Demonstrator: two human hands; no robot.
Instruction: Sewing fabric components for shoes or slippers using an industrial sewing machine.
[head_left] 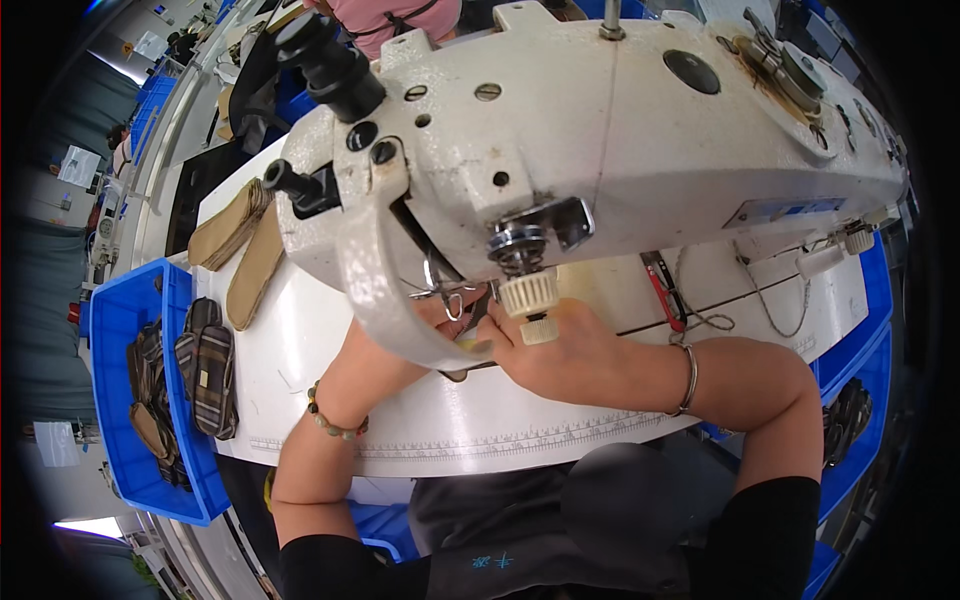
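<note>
A large white sewing machine point(600, 130) fills the upper middle, its needle area partly hidden by a curved white guard point(375, 270). Beneath its head, both hands meet at a small dark strip of fabric point(480, 313). My left hand point(400, 345) reaches in from the left, its closed fingers partly behind the guard and against the strip. From the right, my right hand point(560, 355) pinches the same strip with bent fingers, close to the needle area. A ribbed cream knob point(529, 294) hangs just above that hand.
Tan sole-shaped pieces point(235, 225) lie at the table's far left. Plaid fabric shoe pieces point(207, 370) rest beside a blue bin point(180, 375) holding more. Red-handled snips point(664, 290) and a loose cord point(790, 325) lie right of the machine's needle area. Another blue bin point(868, 450) stands right.
</note>
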